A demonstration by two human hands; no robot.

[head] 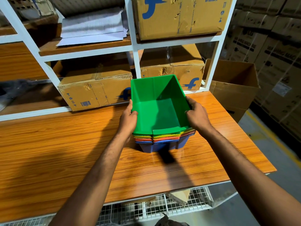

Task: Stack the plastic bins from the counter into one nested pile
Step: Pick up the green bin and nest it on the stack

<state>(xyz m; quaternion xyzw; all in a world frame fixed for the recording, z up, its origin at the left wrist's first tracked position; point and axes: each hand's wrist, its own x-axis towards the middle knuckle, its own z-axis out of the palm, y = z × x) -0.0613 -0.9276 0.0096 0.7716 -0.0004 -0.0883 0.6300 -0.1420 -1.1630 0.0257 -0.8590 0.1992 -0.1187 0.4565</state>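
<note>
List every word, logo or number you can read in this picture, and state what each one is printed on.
"f" logo in blue: upper shelf carton, lower left carton, lower right carton.
"LG", "WASHING MACHINE": stacked cartons on the right, blurred, only partly readable.
Barcodes, handling symbols: too small to read.
Bins: no text.

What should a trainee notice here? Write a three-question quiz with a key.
1. True or false: the green bin is on top of the pile.
2. Which colour is the bottom bin? A red, B blue, C yellow.
3. Fill in: the left hand and right hand grip the pile by its two ____.

Key: 1 true. 2 B, the blue bin rests on the counter. 3 sides.
</note>
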